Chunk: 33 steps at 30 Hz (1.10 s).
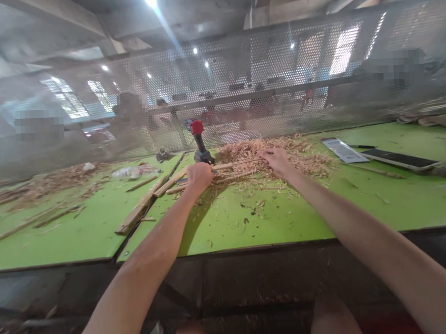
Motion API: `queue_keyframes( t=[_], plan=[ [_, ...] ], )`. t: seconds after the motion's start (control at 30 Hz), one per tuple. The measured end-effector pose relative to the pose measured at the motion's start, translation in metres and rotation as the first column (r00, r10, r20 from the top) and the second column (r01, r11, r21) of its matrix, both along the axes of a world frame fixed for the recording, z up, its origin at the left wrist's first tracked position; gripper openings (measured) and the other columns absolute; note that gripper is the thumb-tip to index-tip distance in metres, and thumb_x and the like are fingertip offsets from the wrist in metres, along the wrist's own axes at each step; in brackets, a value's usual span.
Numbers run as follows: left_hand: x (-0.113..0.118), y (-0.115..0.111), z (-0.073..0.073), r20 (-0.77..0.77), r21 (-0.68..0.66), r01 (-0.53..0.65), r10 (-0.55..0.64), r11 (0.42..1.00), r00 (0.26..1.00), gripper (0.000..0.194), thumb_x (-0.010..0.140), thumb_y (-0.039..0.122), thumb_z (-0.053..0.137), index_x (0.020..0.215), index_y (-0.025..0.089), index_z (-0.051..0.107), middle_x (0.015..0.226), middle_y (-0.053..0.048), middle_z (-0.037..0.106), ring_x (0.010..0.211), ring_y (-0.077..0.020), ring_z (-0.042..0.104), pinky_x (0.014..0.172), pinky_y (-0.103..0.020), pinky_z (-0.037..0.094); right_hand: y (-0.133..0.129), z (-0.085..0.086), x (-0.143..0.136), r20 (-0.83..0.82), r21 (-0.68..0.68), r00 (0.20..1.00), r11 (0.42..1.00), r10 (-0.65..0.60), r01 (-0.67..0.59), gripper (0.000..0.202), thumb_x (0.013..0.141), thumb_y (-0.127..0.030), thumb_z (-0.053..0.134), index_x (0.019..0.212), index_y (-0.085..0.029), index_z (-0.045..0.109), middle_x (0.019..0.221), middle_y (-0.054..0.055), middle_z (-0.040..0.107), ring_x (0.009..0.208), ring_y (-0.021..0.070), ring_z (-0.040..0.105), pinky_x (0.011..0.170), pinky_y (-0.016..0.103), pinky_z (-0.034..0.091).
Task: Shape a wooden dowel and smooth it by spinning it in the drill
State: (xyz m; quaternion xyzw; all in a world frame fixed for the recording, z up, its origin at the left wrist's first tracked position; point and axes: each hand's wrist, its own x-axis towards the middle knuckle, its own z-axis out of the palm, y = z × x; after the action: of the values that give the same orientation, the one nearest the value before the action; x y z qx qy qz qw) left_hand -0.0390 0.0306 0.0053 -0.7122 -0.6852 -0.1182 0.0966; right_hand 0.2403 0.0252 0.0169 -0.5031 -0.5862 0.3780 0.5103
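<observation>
Knees at the bottom edge, two bare forearms stretching out over the green bench (pixel 284 218). Left hand (pixel 199 176) is fisted tight round a thin wooden stick (pixel 223 165), which lies across the bench just in front of the drill. Right hand (pixel 279 160) sits further along the same stick, fingers curled down on it at the edge of the shavings pile (pixel 281 157); can't tell if it's gripping or only pressing. Judging by that heap, plenty of whittling is already done, and the stick looks pale and stripped, but it's in both hands, so not finished, I'd say.

Count, going outward: 1 stick in hand, approx 2 more thin sticks lying beside it, 1 cordless drill (pixel 200 143) w/ red top standing upright just behind the left hand, 1 flat wooden plank (pixel 141 207) angled to the left, 1 phone (pixel 402 159) and 1 pale ruler-like strip (pixel 343 150) off right. More sticks and scraps far left, too blurred to count. Mesh screen (pixel 296 70) behind.
</observation>
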Motion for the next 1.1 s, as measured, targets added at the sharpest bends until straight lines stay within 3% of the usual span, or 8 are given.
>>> queue_keyframes(
  t=[0.27,0.37,0.5,0.63,0.8,0.87,1.0,1.1],
  plan=[
    [-0.007,0.005,-0.001,-0.036,0.143,0.049,-0.044,0.989,0.998,0.046,0.105,0.035,0.04,0.11,0.014,0.08,0.11,-0.019,0.076,0.109,-0.0344,0.071,0.078,-0.038,0.049,0.006,0.0,0.018,0.009,-0.036,0.989,0.988,0.15,-0.149,0.024,0.101,-0.034,0.067,0.083,-0.018,0.071,0.072,0.004,0.059,0.056,0.0088,0.044,0.046,0.021,0.036],
    [-0.013,0.01,-0.002,-0.016,0.21,0.073,-0.071,0.975,0.997,0.043,0.104,0.035,0.044,0.1,0.013,0.081,0.106,-0.02,0.075,0.108,-0.0348,0.069,0.079,-0.039,0.048,0.006,0.0,0.026,0.043,-0.078,0.973,0.972,0.227,-0.223,0.02,0.099,-0.036,0.069,0.091,-0.018,0.074,0.079,0.006,0.063,0.06,0.0096,0.047,0.047,0.022,0.039],
    [-0.017,0.015,-0.006,0.003,0.283,0.153,-0.16,0.947,0.987,0.035,0.101,0.031,0.051,0.089,0.013,0.079,0.099,-0.02,0.074,0.103,-0.0353,0.068,0.081,-0.04,0.045,0.005,0.002,0.029,0.142,-0.145,0.938,0.944,0.316,-0.296,0.019,0.096,-0.033,0.074,0.09,-0.016,0.077,0.074,0.005,0.061,0.058,0.0093,0.045,0.048,0.023,0.038],
    [-0.011,0.013,-0.007,-0.047,0.302,0.265,-0.263,0.916,0.964,0.026,0.096,0.019,0.053,0.087,0.016,0.077,0.102,-0.017,0.074,0.109,-0.0344,0.064,0.091,-0.044,0.043,0.003,0.01,0.026,0.236,-0.195,0.888,0.915,0.394,-0.354,0.018,0.093,-0.031,0.076,0.105,-0.018,0.08,0.076,0.004,0.065,0.057,0.0093,0.045,0.05,0.025,0.038],
    [-0.003,0.008,-0.003,-0.126,0.432,0.341,-0.319,0.835,0.939,0.029,0.097,0.016,0.049,0.085,0.017,0.075,0.105,-0.016,0.072,0.114,-0.0365,0.057,0.096,-0.052,0.04,-0.001,0.014,0.018,0.302,-0.277,0.817,0.865,0.491,-0.418,0.018,0.092,-0.027,0.078,0.107,-0.019,0.083,0.075,0.006,0.068,0.056,0.0103,0.05,0.049,0.025,0.037],
    [-0.002,0.007,-0.003,-0.087,0.499,0.308,-0.307,0.81,0.948,0.03,0.099,0.017,0.048,0.091,0.019,0.077,0.113,-0.016,0.07,0.119,-0.037,0.055,0.101,-0.055,0.039,0.0,0.011,0.015,0.304,-0.294,0.809,0.857,0.503,-0.423,0.016,0.091,-0.029,0.078,0.102,-0.019,0.083,0.069,0.005,0.065,0.054,0.0098,0.046,0.046,0.024,0.033],
    [-0.004,0.011,-0.005,0.037,0.642,0.233,-0.332,0.731,0.943,0.046,0.098,0.008,0.045,0.129,0.028,0.072,0.141,-0.013,0.061,0.132,-0.0364,0.049,0.113,-0.06,0.032,0.004,0.005,0.017,0.244,-0.242,0.866,0.892,0.437,-0.382,0.022,0.096,-0.037,0.073,0.086,-0.018,0.077,0.061,0.0,0.054,0.05,0.0074,0.035,0.044,0.022,0.027],
    [-0.007,0.014,-0.006,0.105,0.718,0.19,-0.374,0.669,0.921,0.058,0.095,0.002,0.043,0.141,0.031,0.065,0.144,-0.014,0.058,0.137,-0.0352,0.048,0.118,-0.06,0.029,0.006,0.006,0.021,0.161,-0.201,0.911,0.916,0.381,-0.347,0.03,0.101,-0.039,0.067,0.081,-0.017,0.07,0.063,-0.001,0.049,0.051,0.0071,0.034,0.043,0.021,0.027]
  ],
)
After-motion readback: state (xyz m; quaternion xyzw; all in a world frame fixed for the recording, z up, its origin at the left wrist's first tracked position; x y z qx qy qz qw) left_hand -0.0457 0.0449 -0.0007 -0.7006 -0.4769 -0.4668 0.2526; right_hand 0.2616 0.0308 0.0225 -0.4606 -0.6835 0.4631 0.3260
